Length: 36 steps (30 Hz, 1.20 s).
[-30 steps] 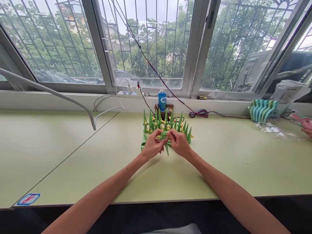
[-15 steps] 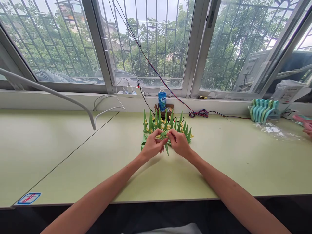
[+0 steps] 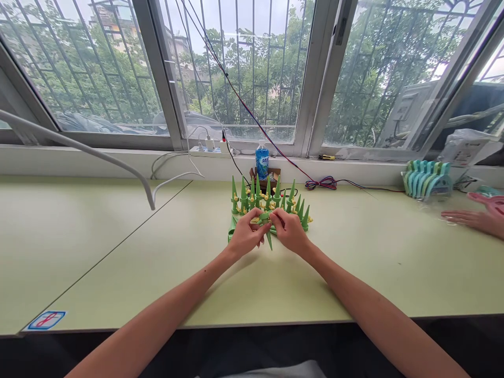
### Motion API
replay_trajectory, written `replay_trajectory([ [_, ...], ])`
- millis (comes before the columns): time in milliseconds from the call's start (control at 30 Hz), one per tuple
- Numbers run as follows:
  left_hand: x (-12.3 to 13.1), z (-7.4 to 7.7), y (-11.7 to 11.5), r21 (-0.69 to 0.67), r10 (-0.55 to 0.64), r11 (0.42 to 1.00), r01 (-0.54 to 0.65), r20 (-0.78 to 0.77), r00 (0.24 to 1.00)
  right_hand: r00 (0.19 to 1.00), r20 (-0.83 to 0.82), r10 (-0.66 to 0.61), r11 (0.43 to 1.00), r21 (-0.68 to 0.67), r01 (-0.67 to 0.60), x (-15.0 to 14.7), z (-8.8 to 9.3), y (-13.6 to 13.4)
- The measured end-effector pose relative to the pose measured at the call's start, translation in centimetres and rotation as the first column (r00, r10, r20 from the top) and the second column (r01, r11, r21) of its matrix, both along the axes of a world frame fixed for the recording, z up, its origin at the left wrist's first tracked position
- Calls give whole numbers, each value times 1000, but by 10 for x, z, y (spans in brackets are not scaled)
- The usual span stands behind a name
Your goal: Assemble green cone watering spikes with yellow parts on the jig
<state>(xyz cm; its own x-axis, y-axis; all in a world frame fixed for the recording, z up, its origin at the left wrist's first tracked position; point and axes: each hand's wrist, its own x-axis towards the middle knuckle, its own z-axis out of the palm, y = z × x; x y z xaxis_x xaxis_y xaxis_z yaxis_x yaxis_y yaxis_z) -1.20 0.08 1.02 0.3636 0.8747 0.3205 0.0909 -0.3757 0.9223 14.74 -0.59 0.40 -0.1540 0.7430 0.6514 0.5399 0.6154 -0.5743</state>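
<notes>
Between both hands is a green plastic spike piece (image 3: 269,240), its ringed end up and its tapered tip pointing down. My left hand (image 3: 248,233) is closed round the ringed end from the left, thumb and fingers on it. My right hand (image 3: 290,229) pinches at the right side of the same ring; its fingertips hide whatever small part may lie between them. Just behind the hands stand several green spikes (image 3: 233,195) in rows, points up, with small yellow pieces (image 3: 310,219) on them. A green part (image 3: 231,233) lies left of my left hand, partly covered.
On the pale green table (image 3: 137,273), a blue bottle (image 3: 262,160) stands behind the spikes by a brown box (image 3: 277,173). Coiled cable (image 3: 321,182) lies right of it. Teal curved parts (image 3: 427,179) sit far right, near another person's hand (image 3: 470,218) and a pink item (image 3: 488,202).
The other person's hand has come further into view from the right edge, with the pink item. My hands and the spike piece have hardly moved.
</notes>
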Motion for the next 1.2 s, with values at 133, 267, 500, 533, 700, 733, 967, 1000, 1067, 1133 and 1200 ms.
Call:
replay_trajectory([
  [133, -1, -2, 1, 9, 15, 1000, -15, 6, 1000, 1000, 0, -3, 1000, 3, 3, 0, 1, -1],
  [267, 0, -3, 1, 26, 32, 999, -33, 24, 999, 1000, 2, -7, 1000, -1, 7, -1, 1, 0],
  [500, 2, -3, 1, 31, 32, 999, -34, 74, 997, 1000, 2, -9, 1000, -6, 9, -1, 1, 0],
  [533, 2, -3, 0, 30, 28, 999, -31, 78, 997, 1000, 2, -9, 1000, -6, 9, -1, 1, 0],
  [700, 3, 0, -2, 24, 23, 999, -25, 77, 997, 1000, -11, -5, 1000, -6, 5, -1, 2, -1],
  [733, 3, 1, -2, 23, 24, 999, -25, 78, 997, 1000, -12, -4, 1000, -6, 4, -1, 2, -1],
  [967, 2, -1, -1, 41, 5, 999, -7, 67, 998, 1000, -8, -23, 1000, -4, 23, 0, 1, 0],
  [1000, 2, -2, -1, 47, 9, 999, -11, 59, 998, 1000, -7, -28, 1000, -1, 28, 0, 1, 1],
  [1067, 2, -3, -1, 66, 20, 998, -23, 45, 999, 999, -7, -33, 999, 3, 33, 0, 0, 2],
  [1133, 3, -3, -2, 86, 32, 996, -35, 34, 999, 999, -8, -35, 999, 3, 35, -1, 0, 2],
  [1200, 4, -2, -4, 101, 35, 994, -37, 23, 999, 999, -15, -37, 999, 1, 37, -1, 0, 2],
])
